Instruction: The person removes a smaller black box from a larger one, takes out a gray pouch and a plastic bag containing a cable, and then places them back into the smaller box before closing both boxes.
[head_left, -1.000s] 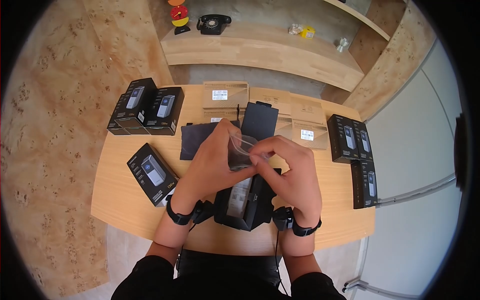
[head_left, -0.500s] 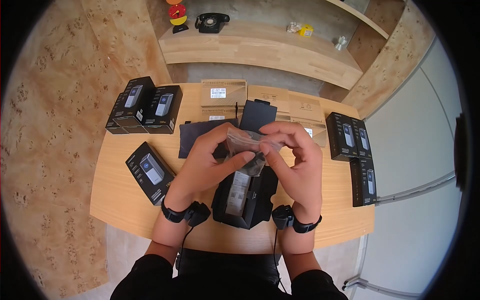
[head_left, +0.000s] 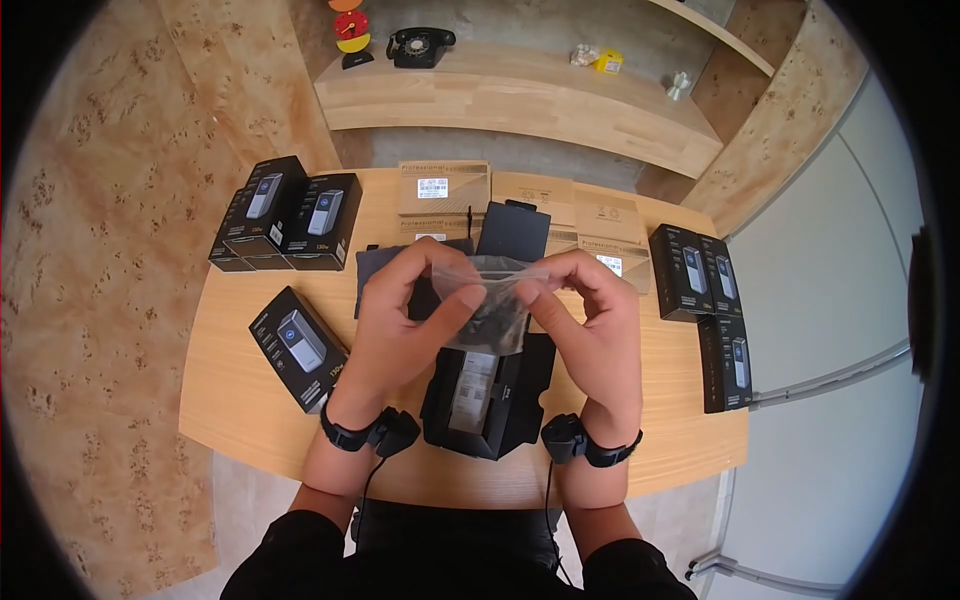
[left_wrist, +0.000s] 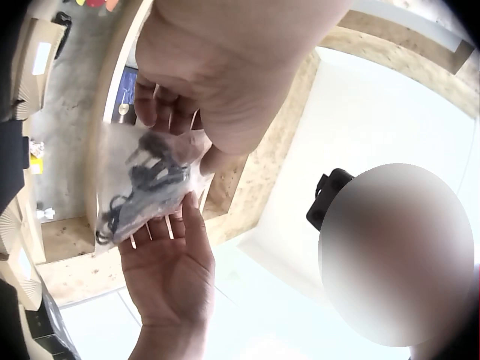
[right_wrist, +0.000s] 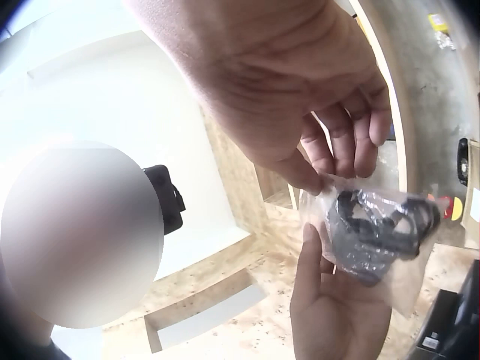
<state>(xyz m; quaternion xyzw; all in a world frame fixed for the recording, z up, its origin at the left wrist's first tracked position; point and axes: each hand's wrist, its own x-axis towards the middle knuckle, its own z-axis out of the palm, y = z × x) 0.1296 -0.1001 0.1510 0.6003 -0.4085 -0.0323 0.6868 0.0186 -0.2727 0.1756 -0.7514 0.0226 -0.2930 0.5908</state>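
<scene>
A clear plastic bag (head_left: 490, 315) with a zip-style top edge hangs between the two hands, above an open black box (head_left: 470, 405). Dark cable-like items show inside the bag (left_wrist: 150, 180) in the left wrist view. My left hand (head_left: 405, 320) pinches the bag's upper left corner between thumb and fingers. The upper right corner is pinched by my right hand (head_left: 595, 335). Inside the open box lies a white printed piece (head_left: 473, 390). In the right wrist view both hands hold the bag (right_wrist: 375, 232) along one edge.
A dark pouch (head_left: 375, 268) and a black flat box (head_left: 513, 232) lie behind the hands. Brown cartons (head_left: 445, 190) line the back edge. Black product boxes (head_left: 325, 220) stand at the back left, one (head_left: 300, 348) lies at left, several (head_left: 725, 362) sit at right.
Both hands have shifted along the bag's top edge, the left hand now at its left corner. The bag is spread wider and hangs flatter between them.
</scene>
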